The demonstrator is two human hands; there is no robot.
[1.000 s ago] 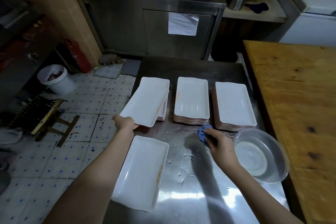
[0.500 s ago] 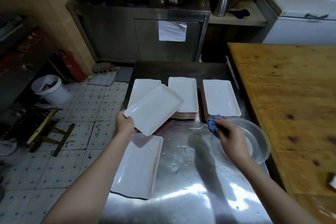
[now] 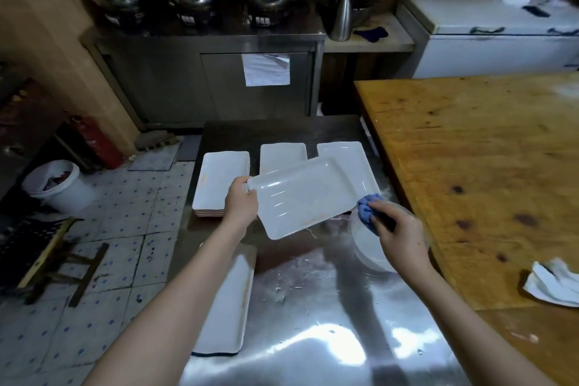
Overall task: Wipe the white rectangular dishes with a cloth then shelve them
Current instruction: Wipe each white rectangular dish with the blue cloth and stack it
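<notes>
Three dish stacks (image 3: 219, 182) behind | left hand (image 3: 241, 201) grips dish (image 3: 304, 200) | right hand (image 3: 399, 233) clutches cloth (image 3: 367, 209) over bowl (image 3: 368, 249)

**Both our arms out, both hands gripping**

Our left arm stretches forward from the lower left, its hand (image 3: 241, 201) gripping the end of a dish (image 3: 302, 200). Our right arm angles in from the lower right, hand (image 3: 398, 230) curled round a cloth (image 3: 366, 207).

White dishes (image 3: 302, 197), blue cloth (image 3: 368, 208), blue-dotted floor tiles (image 3: 125, 229).
</notes>
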